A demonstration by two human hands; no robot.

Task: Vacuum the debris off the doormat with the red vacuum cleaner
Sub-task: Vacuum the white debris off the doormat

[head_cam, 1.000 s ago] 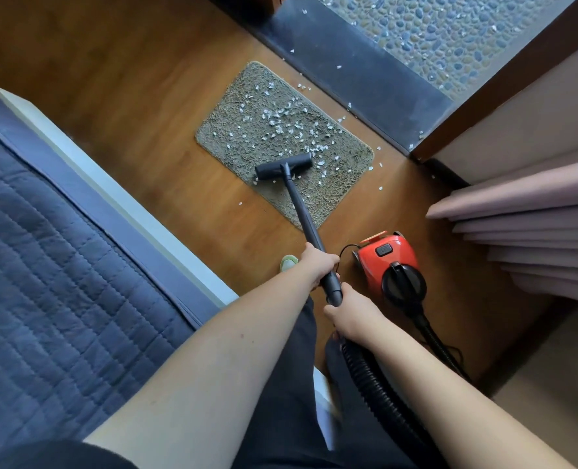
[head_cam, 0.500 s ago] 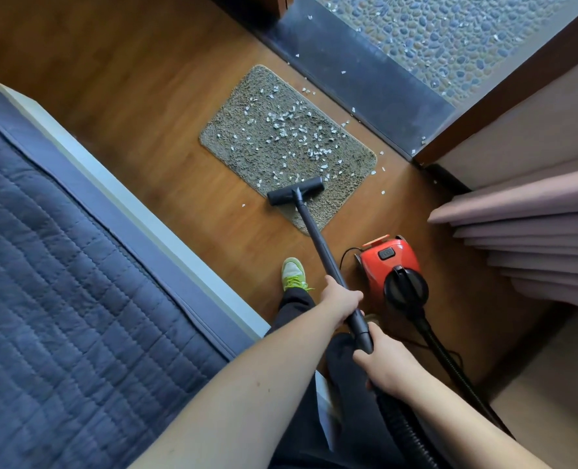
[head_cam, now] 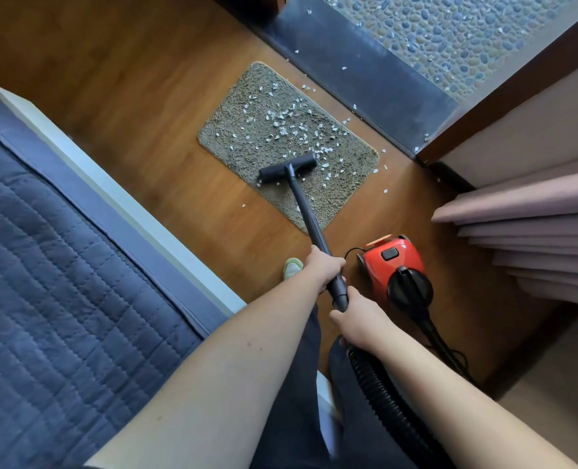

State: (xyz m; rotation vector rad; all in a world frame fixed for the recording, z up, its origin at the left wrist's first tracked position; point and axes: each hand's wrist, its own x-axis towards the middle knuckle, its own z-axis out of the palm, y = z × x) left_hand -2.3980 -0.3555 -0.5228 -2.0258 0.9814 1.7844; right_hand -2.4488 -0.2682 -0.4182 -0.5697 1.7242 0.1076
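Note:
A grey-brown doormat (head_cam: 243, 137) lies on the wooden floor, strewn with white debris (head_cam: 287, 120) over its middle and far part. The black floor nozzle (head_cam: 287, 168) rests on the mat's near half. Its black wand (head_cam: 309, 221) runs back to my hands. My left hand (head_cam: 323, 265) grips the wand. My right hand (head_cam: 355, 316) grips it just behind, where the ribbed hose (head_cam: 385, 401) begins. The red vacuum cleaner (head_cam: 390, 265) stands on the floor right of my hands.
A bed with a blue quilt (head_cam: 60, 299) fills the left. Pink curtains (head_cam: 534, 231) hang at the right. A dark threshold (head_cam: 358, 72) and a pebble floor (head_cam: 466, 38) lie beyond the mat, with stray flakes. My green shoe (head_cam: 292, 267) is near the wand.
The nozzle was pulled back to the mat's near edge, then pushed forward onto the mat again. My hands moved with the wand.

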